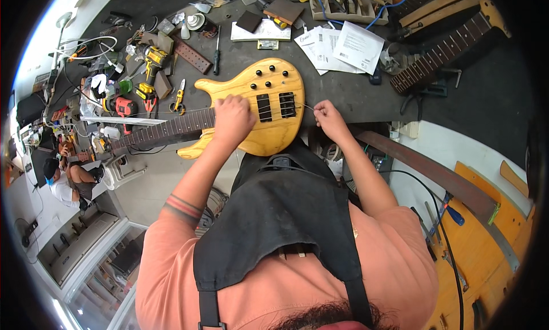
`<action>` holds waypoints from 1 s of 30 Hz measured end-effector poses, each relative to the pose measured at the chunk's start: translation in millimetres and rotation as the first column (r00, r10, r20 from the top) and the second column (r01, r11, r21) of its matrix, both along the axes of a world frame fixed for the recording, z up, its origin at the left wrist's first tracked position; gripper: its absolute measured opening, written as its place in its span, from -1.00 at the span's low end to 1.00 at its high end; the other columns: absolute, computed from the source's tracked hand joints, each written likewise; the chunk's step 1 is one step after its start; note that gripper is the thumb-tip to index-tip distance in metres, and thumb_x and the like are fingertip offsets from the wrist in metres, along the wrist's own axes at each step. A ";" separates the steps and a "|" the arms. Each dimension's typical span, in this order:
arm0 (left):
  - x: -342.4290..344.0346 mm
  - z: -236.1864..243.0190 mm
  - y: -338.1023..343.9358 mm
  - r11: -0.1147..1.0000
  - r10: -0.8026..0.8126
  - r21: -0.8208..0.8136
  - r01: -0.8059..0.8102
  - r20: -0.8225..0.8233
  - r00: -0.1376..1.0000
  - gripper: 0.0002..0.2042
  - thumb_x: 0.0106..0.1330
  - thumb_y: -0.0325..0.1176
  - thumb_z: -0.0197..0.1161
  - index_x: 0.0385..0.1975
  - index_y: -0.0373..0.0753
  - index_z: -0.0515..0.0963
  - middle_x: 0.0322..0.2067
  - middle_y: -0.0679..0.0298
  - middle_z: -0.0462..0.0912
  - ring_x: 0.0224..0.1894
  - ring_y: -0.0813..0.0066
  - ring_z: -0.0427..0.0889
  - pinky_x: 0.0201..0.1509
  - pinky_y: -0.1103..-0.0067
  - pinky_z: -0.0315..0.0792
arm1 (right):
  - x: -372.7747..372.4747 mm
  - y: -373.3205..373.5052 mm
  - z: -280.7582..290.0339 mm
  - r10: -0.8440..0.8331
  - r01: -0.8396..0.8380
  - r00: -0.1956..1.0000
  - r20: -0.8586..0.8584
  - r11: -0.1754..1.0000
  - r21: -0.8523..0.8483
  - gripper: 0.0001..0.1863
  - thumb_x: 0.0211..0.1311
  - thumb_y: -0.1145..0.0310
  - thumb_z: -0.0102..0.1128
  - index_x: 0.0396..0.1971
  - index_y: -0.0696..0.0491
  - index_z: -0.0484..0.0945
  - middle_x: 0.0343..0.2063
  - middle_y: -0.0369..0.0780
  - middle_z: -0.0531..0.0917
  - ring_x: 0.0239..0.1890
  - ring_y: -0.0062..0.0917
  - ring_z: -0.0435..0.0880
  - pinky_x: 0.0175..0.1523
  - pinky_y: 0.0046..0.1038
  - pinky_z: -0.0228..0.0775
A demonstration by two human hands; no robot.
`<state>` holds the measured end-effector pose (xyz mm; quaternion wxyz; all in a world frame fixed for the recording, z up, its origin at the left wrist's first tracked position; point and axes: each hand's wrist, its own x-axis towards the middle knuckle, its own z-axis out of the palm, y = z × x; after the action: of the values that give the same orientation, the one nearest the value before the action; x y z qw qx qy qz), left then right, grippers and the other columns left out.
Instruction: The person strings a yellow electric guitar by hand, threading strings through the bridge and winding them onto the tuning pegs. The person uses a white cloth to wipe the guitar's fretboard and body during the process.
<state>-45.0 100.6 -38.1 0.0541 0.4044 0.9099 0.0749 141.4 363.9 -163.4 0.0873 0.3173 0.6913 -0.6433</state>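
A bass guitar with a pale natural-wood body lies across the bench edge, its fretted neck pointing left. My left hand rests over the body where the neck joins, fingers curled down by the strings; what they hold, if anything, is hidden. Just off the body's right end, my right hand pinches a thin, wire-like piece that reaches toward the dark bridge. I cannot tell if it is a string or a slim tool. Several black knobs stand on the body's far side.
A yellow drill, a red power tool, yellow-handled scissors and a screwdriver lie on the dark bench. Papers and another guitar neck sit farther right. A person sits at the far left.
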 end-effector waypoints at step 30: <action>-51.1 126.3 -811.4 -0.259 0.741 0.187 -0.947 0.668 -0.071 -0.75 0.47 0.01 0.21 -0.15 -0.02 0.56 -0.26 0.43 0.52 -0.22 0.48 0.60 0.00 0.36 0.46 | 48.4 -29.9 38.2 -0.032 -0.352 0.911 0.410 0.458 0.817 -0.85 0.48 0.30 0.21 -0.07 -0.01 0.66 -0.05 -0.13 0.81 0.12 -0.06 0.72 0.19 0.03 0.46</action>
<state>-96.1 -710.8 88.2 -0.0228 -0.4058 0.7922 0.4553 189.8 334.1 -125.2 0.1017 0.3631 0.9191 -0.1142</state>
